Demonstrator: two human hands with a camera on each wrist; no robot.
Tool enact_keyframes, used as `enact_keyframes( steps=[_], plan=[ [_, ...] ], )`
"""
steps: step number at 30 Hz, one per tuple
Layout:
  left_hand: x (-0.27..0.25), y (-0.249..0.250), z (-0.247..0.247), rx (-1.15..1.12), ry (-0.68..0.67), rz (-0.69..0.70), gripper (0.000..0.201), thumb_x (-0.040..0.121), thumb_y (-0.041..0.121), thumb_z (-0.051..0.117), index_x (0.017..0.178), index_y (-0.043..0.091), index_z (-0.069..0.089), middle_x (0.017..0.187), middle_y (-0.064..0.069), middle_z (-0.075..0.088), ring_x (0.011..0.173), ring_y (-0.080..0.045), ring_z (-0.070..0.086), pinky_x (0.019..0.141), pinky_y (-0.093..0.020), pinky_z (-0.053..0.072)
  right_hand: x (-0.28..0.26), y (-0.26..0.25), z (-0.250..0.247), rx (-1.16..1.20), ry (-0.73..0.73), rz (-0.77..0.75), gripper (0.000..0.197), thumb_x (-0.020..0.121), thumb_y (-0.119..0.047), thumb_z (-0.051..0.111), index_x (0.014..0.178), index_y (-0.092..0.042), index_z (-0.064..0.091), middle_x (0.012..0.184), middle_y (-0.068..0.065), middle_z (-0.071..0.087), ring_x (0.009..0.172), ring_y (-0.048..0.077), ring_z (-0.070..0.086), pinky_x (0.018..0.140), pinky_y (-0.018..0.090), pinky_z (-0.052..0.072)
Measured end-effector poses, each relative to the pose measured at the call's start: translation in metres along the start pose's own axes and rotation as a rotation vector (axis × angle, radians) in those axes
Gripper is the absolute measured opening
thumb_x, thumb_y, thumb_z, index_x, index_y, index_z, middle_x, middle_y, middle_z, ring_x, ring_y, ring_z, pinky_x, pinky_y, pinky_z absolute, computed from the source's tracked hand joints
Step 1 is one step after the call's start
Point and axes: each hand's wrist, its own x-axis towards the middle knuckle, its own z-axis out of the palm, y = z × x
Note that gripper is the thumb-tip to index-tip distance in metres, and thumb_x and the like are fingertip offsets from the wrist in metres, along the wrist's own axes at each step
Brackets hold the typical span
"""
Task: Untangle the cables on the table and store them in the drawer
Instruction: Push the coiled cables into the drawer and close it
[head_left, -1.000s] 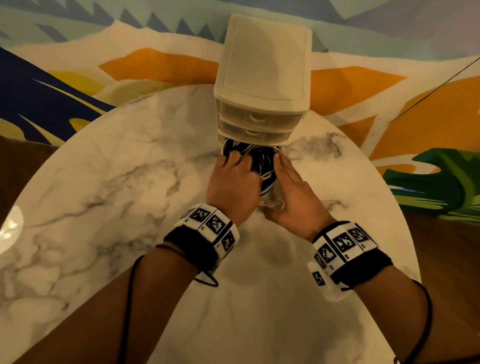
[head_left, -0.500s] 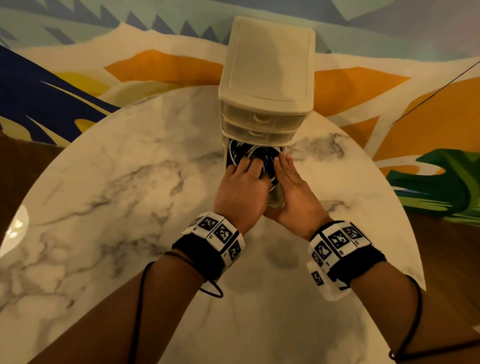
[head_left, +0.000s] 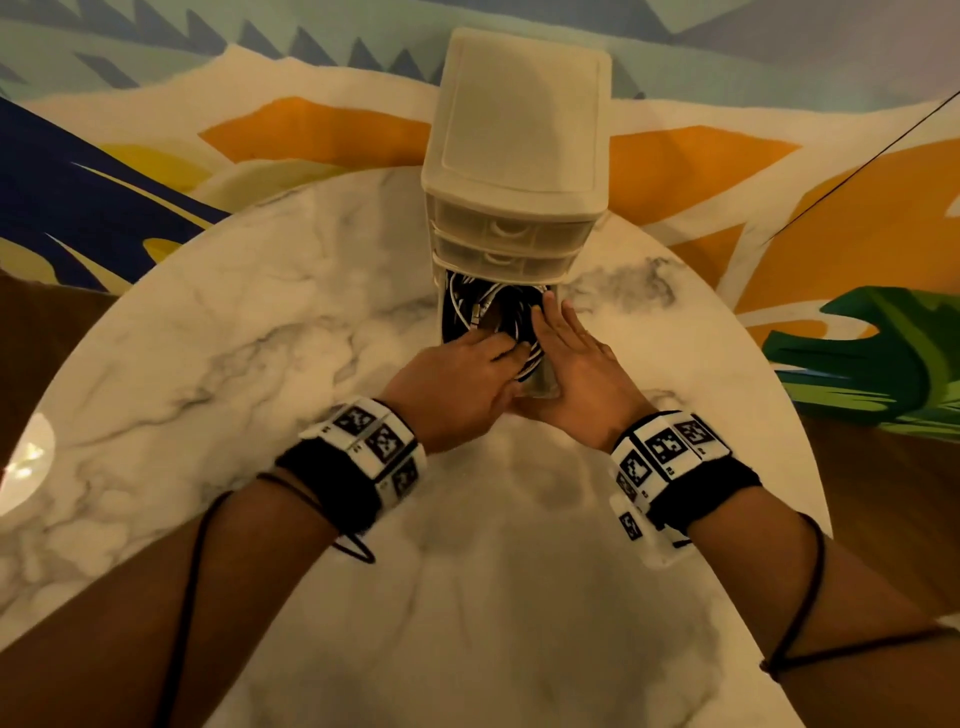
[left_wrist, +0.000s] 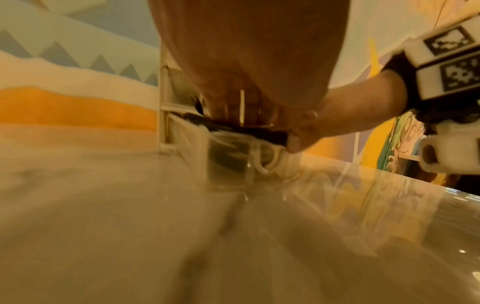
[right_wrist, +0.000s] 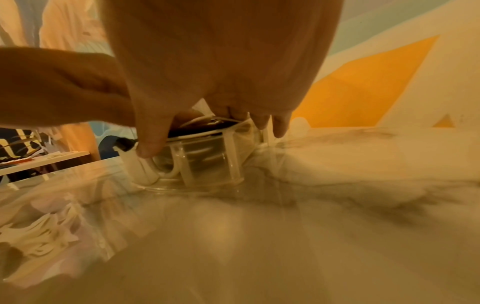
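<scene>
A cream drawer unit (head_left: 514, 156) stands at the table's far edge. Its clear bottom drawer (head_left: 543, 382) is pulled out toward me. Coiled black and white cables (head_left: 488, 317) fill it. My left hand (head_left: 498, 348) lies over the drawer's near end with its fingers pressing down on the cables. My right hand (head_left: 550, 332) lies along the drawer's right side with straight fingers, its thumb at the front wall. In the left wrist view my fingers (left_wrist: 233, 107) reach down onto a black cable (left_wrist: 259, 132). The right wrist view shows the drawer (right_wrist: 207, 164) with white cable loops inside, my thumb (right_wrist: 150, 144) against its front.
The round marble table (head_left: 260, 364) spreads out bare to the left and in front of me. The unit's two upper drawers (head_left: 509, 228) are closed. A painted wall stands behind the unit. A thin dark cord (head_left: 857, 171) hangs at the upper right.
My left hand has drawn back toward the drawer's near end, uncovering more of the cable coil. The right hand stays along the right side.
</scene>
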Motion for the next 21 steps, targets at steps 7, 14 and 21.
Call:
enact_keyframes(
  steps=[7, 14, 21],
  plan=[
    [0.005, -0.024, -0.030, -0.080, -0.250, 0.114, 0.059, 0.086, 0.018, 0.060, 0.142, 0.017, 0.039, 0.141, -0.004, 0.045, 0.127, -0.022, 0.045, 0.103, -0.034, 0.039, 0.002, 0.003, 0.002, 0.007, -0.004, -0.010, 0.109, 0.077, -0.065, 0.060, 0.151, -0.021, -0.008, 0.158, -0.004, -0.019, 0.147, 0.015, -0.009, 0.117, 0.041, 0.013],
    [0.010, -0.025, -0.009, -0.145, 0.007, 0.141, 0.030, 0.080, 0.014, 0.061, 0.109, 0.010, 0.066, 0.100, -0.010, 0.067, 0.092, -0.030, 0.062, 0.076, -0.039, 0.051, 0.005, 0.008, 0.001, 0.096, 0.001, -0.073, 0.114, 0.070, -0.066, 0.064, 0.152, -0.027, -0.004, 0.159, -0.006, -0.016, 0.147, 0.012, 0.003, 0.115, 0.045, 0.028],
    [0.018, -0.022, 0.002, -0.164, 0.142, 0.094, 0.018, 0.073, 0.011, 0.068, 0.090, 0.009, 0.062, 0.085, -0.006, 0.066, 0.082, -0.028, 0.059, 0.074, -0.032, 0.040, 0.010, 0.012, 0.015, 0.160, 0.112, -0.057, 0.076, 0.091, -0.043, 0.055, 0.152, -0.023, 0.014, 0.161, -0.004, -0.003, 0.144, 0.021, 0.024, 0.108, 0.047, 0.036]
  ],
)
